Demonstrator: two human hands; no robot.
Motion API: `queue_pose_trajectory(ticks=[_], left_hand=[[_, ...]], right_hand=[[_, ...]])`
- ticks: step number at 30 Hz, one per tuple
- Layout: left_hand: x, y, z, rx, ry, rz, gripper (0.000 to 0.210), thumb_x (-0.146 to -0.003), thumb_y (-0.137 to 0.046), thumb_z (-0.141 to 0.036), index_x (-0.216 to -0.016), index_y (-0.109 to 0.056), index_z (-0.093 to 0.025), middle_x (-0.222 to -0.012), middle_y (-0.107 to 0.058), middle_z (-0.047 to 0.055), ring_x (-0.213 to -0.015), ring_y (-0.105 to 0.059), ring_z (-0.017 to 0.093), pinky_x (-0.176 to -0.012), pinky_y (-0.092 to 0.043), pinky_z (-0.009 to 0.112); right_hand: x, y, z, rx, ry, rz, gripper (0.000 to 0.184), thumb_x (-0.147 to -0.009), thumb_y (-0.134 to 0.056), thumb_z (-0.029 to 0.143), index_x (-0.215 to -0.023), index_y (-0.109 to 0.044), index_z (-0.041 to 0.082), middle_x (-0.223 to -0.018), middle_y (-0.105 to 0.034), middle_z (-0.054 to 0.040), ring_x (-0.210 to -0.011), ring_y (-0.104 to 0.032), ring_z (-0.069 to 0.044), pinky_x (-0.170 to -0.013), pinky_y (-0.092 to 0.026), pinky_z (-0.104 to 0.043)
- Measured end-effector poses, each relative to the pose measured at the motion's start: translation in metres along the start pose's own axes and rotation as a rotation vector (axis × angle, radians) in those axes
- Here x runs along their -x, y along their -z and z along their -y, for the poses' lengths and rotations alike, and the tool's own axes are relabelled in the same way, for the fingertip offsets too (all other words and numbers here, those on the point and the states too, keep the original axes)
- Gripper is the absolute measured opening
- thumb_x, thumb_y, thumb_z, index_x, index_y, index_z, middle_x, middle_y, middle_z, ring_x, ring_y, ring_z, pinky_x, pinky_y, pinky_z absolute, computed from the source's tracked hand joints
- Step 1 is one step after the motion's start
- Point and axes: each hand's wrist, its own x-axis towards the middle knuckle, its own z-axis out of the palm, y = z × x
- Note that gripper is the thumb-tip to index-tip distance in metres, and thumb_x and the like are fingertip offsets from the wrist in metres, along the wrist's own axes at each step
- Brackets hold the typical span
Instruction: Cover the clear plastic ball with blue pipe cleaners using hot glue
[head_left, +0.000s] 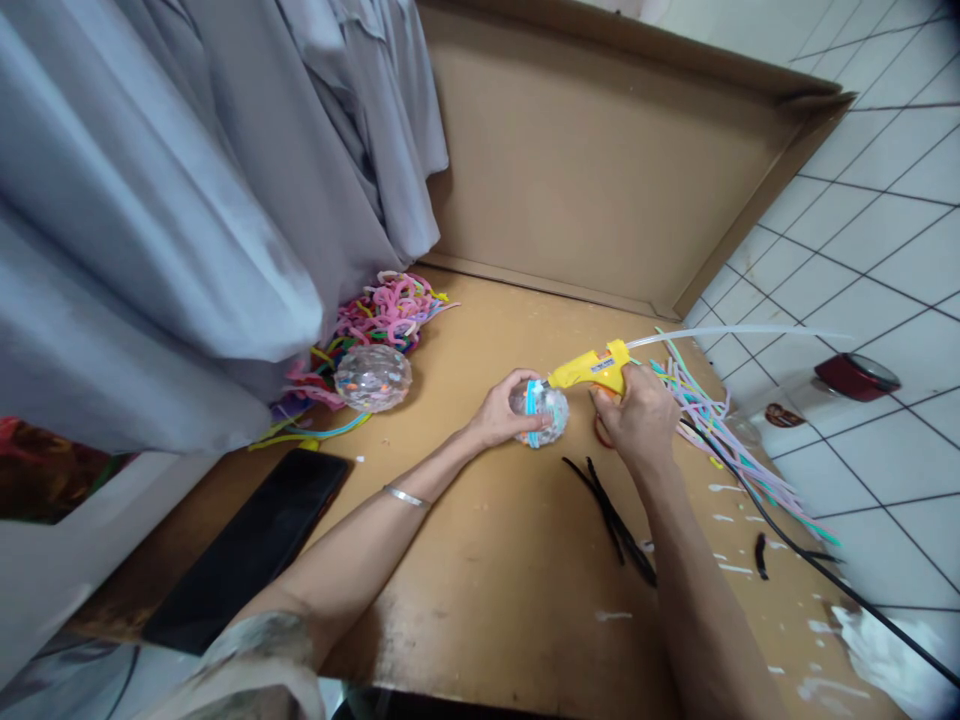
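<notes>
The left hand [495,414] grasps a clear ball [555,418] with a blue band [533,408], thumb on the near side and fingers on the far side. The ball is held at the middle of the bench [480,560]. The right hand [643,415] is closed around the handle of a yellow glue gun [589,368], to the right of the ball. The nozzle points left and meets the band's far edge; whether it touches cannot be told. A long translucent glue stick [739,331] extends right from the gun's rear. A metal bracelet [406,496] is on the left wrist.

Black strips [611,520] lie on the near side of the ball, toward the right forearm. At right, pastel stems [720,430] lie in a loose bundle, with a clear bottle with a dark red lid [856,377] beyond them. A black cable [757,505] runs along the right side.

At left, a second ball [373,378] rests against a heap of coloured stems [394,308], mostly pink. Nearer is a flat black slab [251,545]. Grey cloth [187,200] hangs at far left; a cardboard tray [600,160] stands on edge at the far side.
</notes>
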Motion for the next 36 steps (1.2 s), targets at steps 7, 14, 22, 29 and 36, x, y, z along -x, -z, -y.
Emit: queue_pose_trajectory(ticks=[7, 14, 22, 29, 36], left_hand=[[-0.0002, -0.0001, -0.0017, 0.006, -0.001, 0.001, 0.065, -0.054, -0.084, -0.032, -0.112, -0.057, -0.018, -0.099, -0.064, 0.003, -0.086, -0.061, 0.017, -0.081, -0.048, 0.029], [-0.0002, -0.0008, -0.0016, 0.007, 0.005, 0.003, 0.066, -0.055, -0.084, -0.033, -0.112, -0.057, -0.018, -0.098, -0.065, 0.003, -0.084, -0.061, 0.017, -0.08, -0.049, 0.029], [0.0006, -0.0005, -0.0031, -0.009, 0.003, 0.003, 0.066, -0.054, -0.084, -0.036, -0.111, -0.056, -0.018, -0.099, -0.063, 0.003, -0.085, -0.059, 0.016, -0.08, -0.047, 0.028], [0.001, -0.0003, -0.0019, 0.006, 0.01, 0.002, 0.065, -0.055, -0.084, -0.034, -0.113, -0.057, -0.018, -0.098, -0.064, 0.003, -0.083, -0.061, 0.016, -0.078, -0.049, 0.028], [0.0006, -0.0008, -0.0031, 0.015, 0.003, 0.001, 0.064, -0.055, -0.084, -0.031, -0.112, -0.057, -0.018, -0.098, -0.065, 0.003, -0.085, -0.061, 0.016, -0.08, -0.049, 0.029]], right_hand=[[-0.0002, 0.0014, 0.0009, 0.002, -0.003, 0.011, 0.011, -0.081, -0.053, 0.027, -0.087, -0.057, 0.02, -0.083, -0.062, -0.0084, -0.079, -0.054, -0.025, -0.063, -0.035, -0.031], [-0.0009, -0.002, 0.0003, 0.014, 0.0, -0.006, 0.012, -0.081, -0.052, 0.029, -0.085, -0.058, 0.02, -0.081, -0.062, -0.0079, -0.077, -0.053, -0.025, -0.062, -0.034, -0.031], [-0.0013, 0.0036, 0.002, 0.029, 0.002, 0.012, 0.013, -0.081, -0.052, 0.028, -0.086, -0.059, 0.019, -0.081, -0.062, -0.008, -0.075, -0.053, -0.024, -0.062, -0.033, -0.031], [-0.0019, 0.0055, 0.0025, 0.015, -0.027, 0.03, 0.012, -0.08, -0.052, 0.028, -0.086, -0.059, 0.02, -0.081, -0.061, -0.008, -0.076, -0.053, -0.024, -0.062, -0.032, -0.031], [-0.0018, 0.0043, 0.0026, 0.003, -0.033, 0.033, 0.013, -0.08, -0.052, 0.028, -0.088, -0.059, 0.019, -0.083, -0.062, -0.0087, -0.078, -0.054, -0.025, -0.064, -0.034, -0.031]])
